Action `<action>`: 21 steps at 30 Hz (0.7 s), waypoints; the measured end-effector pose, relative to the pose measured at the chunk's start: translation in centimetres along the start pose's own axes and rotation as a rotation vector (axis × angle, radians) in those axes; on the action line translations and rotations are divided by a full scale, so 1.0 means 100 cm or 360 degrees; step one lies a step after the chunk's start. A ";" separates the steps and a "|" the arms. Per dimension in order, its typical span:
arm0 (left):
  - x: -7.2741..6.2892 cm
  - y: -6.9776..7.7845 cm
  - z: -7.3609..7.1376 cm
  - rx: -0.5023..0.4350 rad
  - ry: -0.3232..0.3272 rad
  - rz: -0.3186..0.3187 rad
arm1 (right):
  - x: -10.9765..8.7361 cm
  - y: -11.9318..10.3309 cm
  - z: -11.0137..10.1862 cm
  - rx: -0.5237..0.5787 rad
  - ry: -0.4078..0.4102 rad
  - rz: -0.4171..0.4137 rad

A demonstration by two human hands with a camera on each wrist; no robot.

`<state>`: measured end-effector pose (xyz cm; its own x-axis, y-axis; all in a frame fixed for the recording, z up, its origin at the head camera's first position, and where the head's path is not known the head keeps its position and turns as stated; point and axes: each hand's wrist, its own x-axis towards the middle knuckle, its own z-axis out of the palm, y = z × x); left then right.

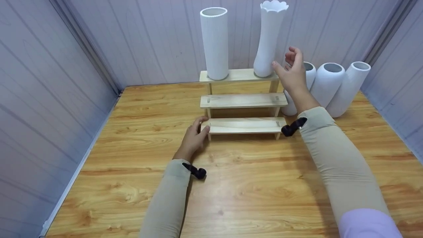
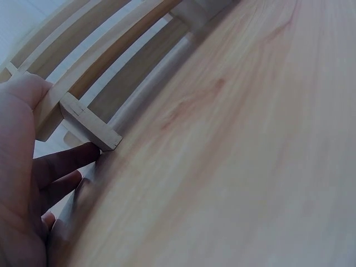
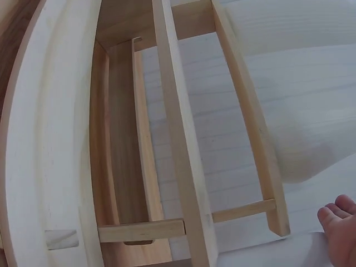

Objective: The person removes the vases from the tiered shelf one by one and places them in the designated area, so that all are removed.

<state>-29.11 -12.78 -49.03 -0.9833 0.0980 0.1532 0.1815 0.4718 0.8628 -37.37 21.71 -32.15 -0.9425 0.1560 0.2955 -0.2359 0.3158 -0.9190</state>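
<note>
A three-tier wooden stand [image 1: 244, 100] rises in steps on the table. My left hand [image 1: 193, 138] grips the left end of its lowest shelf; in the left wrist view the thumb lies over the shelf end and the fingers [image 2: 67, 161] reach beside the leg. On the top shelf stand a ribbed cylindrical white vase [image 1: 215, 46], at the left, and a slender white vase with a scalloped rim [image 1: 269, 39], at the right. Beside that scalloped vase, my right hand [image 1: 293, 74] has its fingers spread and holds nothing; its thumb tip is right at the vase's lower side.
To the right of the stand, three more white vases stand close together, among them a rounded one [image 1: 327, 82] and a narrow one [image 1: 350, 89]; the right forearm partly hides the third. Panelled walls [image 1: 148, 39] enclose the wood-grain table [image 1: 244, 185] at the back and sides.
</note>
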 end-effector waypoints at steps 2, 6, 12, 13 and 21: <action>0.000 0.000 0.000 0.0001 0.0003 0.0005 | 0.003 0.001 0.004 0.0012 -0.0020 0.0047; 0.000 -0.002 0.000 0.0028 0.0005 0.0018 | 0.007 0.002 0.012 0.0029 -0.0057 0.0142; 0.000 -0.003 0.001 0.0003 -0.0006 0.0029 | 0.015 0.003 0.021 -0.0063 -0.0072 0.0212; 0.000 -0.003 0.001 -0.0006 -0.0004 0.0026 | 0.017 0.003 0.023 -0.0086 -0.0074 0.0230; -0.001 -0.001 0.000 -0.0008 0.0015 0.0003 | 0.026 0.005 0.030 -0.0112 -0.0171 0.0270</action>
<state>-29.07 -12.87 -49.16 -0.9830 0.0909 0.1596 0.1836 0.4672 0.8649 -40.63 19.44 -32.62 -0.9880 0.1133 0.1051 -0.0580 0.3586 -0.9317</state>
